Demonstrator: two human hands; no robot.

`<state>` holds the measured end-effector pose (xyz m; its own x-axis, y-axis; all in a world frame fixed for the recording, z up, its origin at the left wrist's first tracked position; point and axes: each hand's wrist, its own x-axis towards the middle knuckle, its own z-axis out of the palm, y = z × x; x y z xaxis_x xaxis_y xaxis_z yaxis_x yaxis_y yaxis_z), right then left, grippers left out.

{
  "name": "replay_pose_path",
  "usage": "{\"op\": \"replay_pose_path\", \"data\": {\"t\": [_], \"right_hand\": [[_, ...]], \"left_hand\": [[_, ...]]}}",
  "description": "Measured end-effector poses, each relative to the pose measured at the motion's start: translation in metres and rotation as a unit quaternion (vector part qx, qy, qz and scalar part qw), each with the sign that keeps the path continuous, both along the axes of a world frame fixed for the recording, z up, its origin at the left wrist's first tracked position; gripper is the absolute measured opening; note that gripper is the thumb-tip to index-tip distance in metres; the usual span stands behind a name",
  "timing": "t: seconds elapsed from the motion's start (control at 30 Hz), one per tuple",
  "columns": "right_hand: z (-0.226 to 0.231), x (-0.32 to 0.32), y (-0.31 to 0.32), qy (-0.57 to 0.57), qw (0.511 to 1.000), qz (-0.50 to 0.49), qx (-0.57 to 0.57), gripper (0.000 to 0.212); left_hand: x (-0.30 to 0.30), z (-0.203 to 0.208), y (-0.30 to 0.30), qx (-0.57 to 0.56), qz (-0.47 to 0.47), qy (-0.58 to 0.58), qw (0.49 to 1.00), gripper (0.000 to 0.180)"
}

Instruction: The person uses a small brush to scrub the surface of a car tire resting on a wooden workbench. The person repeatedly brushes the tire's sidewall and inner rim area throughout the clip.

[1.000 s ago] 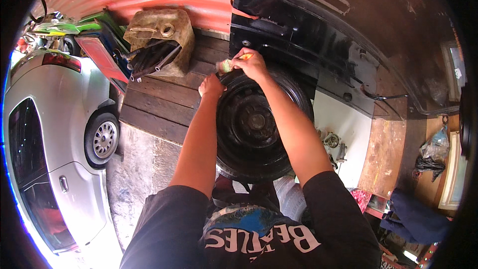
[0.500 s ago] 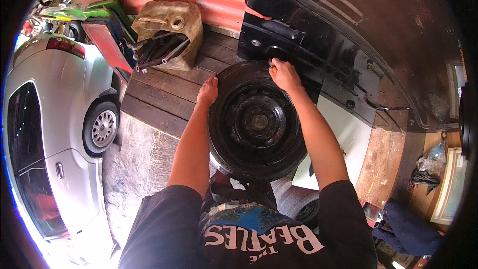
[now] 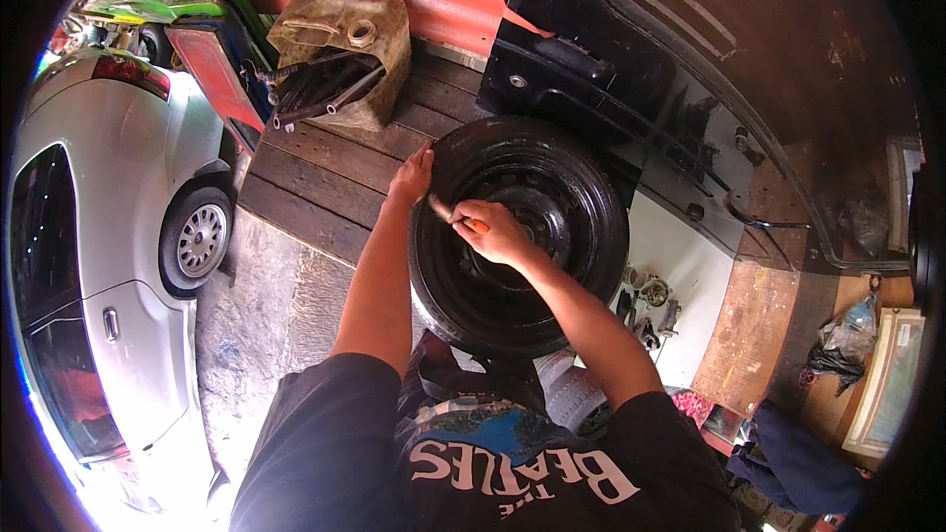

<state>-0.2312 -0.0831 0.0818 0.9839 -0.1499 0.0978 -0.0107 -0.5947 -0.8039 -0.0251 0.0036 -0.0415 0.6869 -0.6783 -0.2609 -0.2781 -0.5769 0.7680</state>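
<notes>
Looks like brushing the wheel (image 3: pixel 552 236) beside the plank bench (image 3: pixel 315 185), right hand's (image 3: pixel 493 232) fingers clamped on the brush (image 3: pixel 441 208), left hand (image 3: pixel 410 177) at its edge, can't tell if gripping, so next stroke probably wants steadying.

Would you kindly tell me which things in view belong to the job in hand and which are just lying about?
Apparently in use:
- black wheel, left hand at its edge
- orange-handled brush, in the right hand

Apparently just lying about:
- cut-open jerrycan holding dark tubes
- dark blue cloth
- metal parts
</notes>
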Motion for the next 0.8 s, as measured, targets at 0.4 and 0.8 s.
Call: {"op": "replay_pose_path", "data": {"t": [0.4, 0.8], "right_hand": [[0.059, 0.097, -0.126, 0.079, 0.957, -0.076, -0.268, 0.013], [0.024, 0.13, -0.085, 0.02, 0.964, -0.03, -0.262, 0.014]], "left_hand": [[-0.004, 0.008, 0.008, 0.034, 0.024, -0.055, 0.998, 0.039], [-0.007, -0.002, 0.006, 0.079, 0.183, -0.05, 0.979, 0.036]]}}
